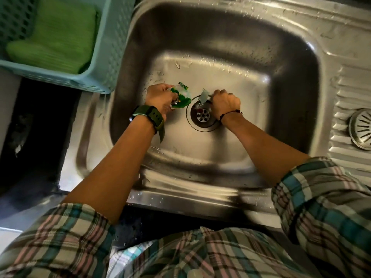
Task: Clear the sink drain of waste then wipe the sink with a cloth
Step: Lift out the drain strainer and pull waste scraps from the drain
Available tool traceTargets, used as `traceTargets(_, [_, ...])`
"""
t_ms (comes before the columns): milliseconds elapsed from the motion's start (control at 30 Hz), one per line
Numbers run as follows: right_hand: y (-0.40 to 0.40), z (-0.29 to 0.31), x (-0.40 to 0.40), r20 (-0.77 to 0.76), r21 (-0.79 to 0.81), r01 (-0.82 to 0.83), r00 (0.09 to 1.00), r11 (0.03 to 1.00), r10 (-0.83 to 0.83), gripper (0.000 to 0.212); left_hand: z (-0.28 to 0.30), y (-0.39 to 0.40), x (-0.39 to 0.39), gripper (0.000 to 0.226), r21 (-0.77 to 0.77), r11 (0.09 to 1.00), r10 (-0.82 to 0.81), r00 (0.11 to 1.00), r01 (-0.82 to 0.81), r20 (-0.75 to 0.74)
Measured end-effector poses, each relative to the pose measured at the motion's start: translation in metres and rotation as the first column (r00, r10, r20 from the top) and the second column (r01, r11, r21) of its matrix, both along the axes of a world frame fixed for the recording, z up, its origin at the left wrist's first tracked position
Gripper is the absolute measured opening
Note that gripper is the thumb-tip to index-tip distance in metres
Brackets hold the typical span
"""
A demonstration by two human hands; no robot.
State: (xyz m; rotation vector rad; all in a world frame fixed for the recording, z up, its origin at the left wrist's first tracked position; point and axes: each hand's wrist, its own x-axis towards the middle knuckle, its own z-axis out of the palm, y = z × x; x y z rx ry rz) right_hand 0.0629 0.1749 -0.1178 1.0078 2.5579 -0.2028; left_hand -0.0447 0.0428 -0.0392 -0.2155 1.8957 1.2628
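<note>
While hands grip it, waste (181,95) crumpled, green-white, wet.

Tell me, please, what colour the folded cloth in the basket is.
Bright green: the folded cloth lies in the pale teal basket, head view.

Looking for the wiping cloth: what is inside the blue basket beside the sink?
A folded green cloth lies inside the basket, against its perforated walls. Nothing else shows there, but whatever is under the cloth is covered, and the basket's far end is out of frame.
</note>
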Motion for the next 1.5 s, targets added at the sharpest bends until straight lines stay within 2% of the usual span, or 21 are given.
traceTargets(100, [0.005,0.013,0.010,0.009,-0.061,-0.035,0.999,0.997,0.036,0.025,-0.001,0.001,0.004,0.031,0.004,1.000,0.017,1.000,-0.017,0.006])
traceTargets(167, [0.005,0.027,0.014,-0.116,-0.231,0.111,0.983,0.967,-0.141,0.017,0.001,0.004,0.010,0.028,0.004,1.000,0.005,1.000,-0.005,0.005])
traceTargets(233, [-0.001,0.045,0.011,-0.283,-0.542,0.236,0.852,0.806,-0.440,0.009,0.005,0.007,0.018,0.025,0.010,1.000,-0.024,1.000,0.024,0.001])
traceTargets(267, [-0.005,0.057,0.009,-0.319,-0.672,0.217,0.778,0.708,-0.541,0.015,0.008,0.009,0.021,0.022,0.024,0.999,-0.044,0.999,0.044,0.003])
traceTargets(333, [-0.013,0.078,0.006,-0.346,-0.792,0.101,0.738,0.602,-0.579,0.019,0.012,0.012,0.027,0.020,0.083,0.994,-0.079,0.996,0.076,0.030])
traceTargets(500, [-0.025,0.099,-0.006,-0.454,-0.566,0.053,0.813,0.822,-0.365,0.010,0.024,0.013,0.029,0.017,0.215,0.975,-0.091,0.986,0.060,0.137])
traceTargets(667, [-0.026,0.088,-0.015,-0.403,-0.545,0.098,0.840,0.833,-0.363,0.016,0.021,0.005,0.022,0.020,0.257,0.961,-0.140,0.982,0.103,0.130])
traceTargets(733, [-0.022,0.085,-0.020,-0.320,-0.660,0.132,0.841,0.739,-0.436,0.028,0.019,0.004,0.020,0.018,0.242,0.966,-0.123,0.987,0.096,0.101])
traceTargets(800, [-0.015,0.086,-0.024,-0.161,-0.822,0.176,0.840,0.541,-0.518,0.032,0.019,0.004,0.017,0.018,0.250,0.967,-0.087,0.988,0.053,0.128])
traceTargets(933, [0.009,0.081,-0.027,0.010,-0.988,0.094,0.827,0.121,-0.563,0.008,0.019,0.010,0.011,0.016,0.243,0.968,0.023,0.986,-0.063,0.163])
traceTargets(967, [0.015,0.079,-0.027,0.023,-0.997,0.063,0.805,0.047,-0.593,0.003,0.017,0.011,0.009,0.016,0.228,0.969,0.058,0.984,-0.097,0.170])
traceTargets(1000, [0.019,0.077,-0.029,0.019,-0.998,0.048,0.777,0.030,-0.629,0.004,0.015,0.011,0.008,0.015,0.208,0.971,0.082,0.981,-0.118,0.174])
traceTargets(1133, [0.024,0.059,-0.038,-0.102,-0.955,0.120,0.725,0.272,-0.681,0.013,0.005,0.008,0.006,0.017,0.151,0.981,0.097,0.980,-0.124,0.175])
traceTargets(1167, [0.023,0.052,-0.041,-0.141,-0.910,0.154,0.758,0.385,-0.637,0.014,0.003,0.007,0.007,0.017,0.147,0.981,0.101,0.980,-0.127,0.172])
traceTargets(1200, [0.022,0.044,-0.043,-0.189,-0.813,0.175,0.823,0.555,-0.537,0.013,0.001,0.008,0.008,0.016,0.143,0.982,0.103,0.980,-0.127,0.168])
traceTargets(1233, [0.022,0.036,-0.043,-0.219,-0.655,0.142,0.904,0.742,-0.367,0.014,0.001,0.008,0.009,0.016,0.137,0.983,0.101,0.981,-0.124,0.163])
traceTargets(1267, [0.022,0.028,-0.041,-0.203,-0.494,0.052,0.964,0.868,-0.173,0.019,0.000,0.008,0.010,0.017,0.130,0.985,0.095,0.983,-0.116,0.159])
traceTargets(1300, [0.020,0.020,-0.038,-0.166,-0.381,-0.064,0.986,0.923,0.000,0.024,-0.001,0.008,0.011,0.019,0.123,0.986,0.088,0.983,-0.108,0.161])
traceTargets(1367, [0.016,0.011,-0.029,-0.140,-0.266,-0.222,0.972,0.938,0.190,0.026,-0.002,0.008,0.012,0.024,0.115,0.988,0.085,0.982,-0.105,0.167])
traceTargets(1433, [0.016,0.007,-0.021,-0.161,-0.214,-0.258,0.961,0.942,0.226,0.024,-0.002,0.007,0.012,0.024,0.100,0.989,0.090,0.984,-0.106,0.155])
traceTargets(1500, [0.018,0.008,-0.016,-0.250,-0.234,-0.159,0.963,0.959,0.099,0.020,-0.003,0.006,0.012,0.019,0.081,0.992,0.086,0.988,-0.097,0.127])
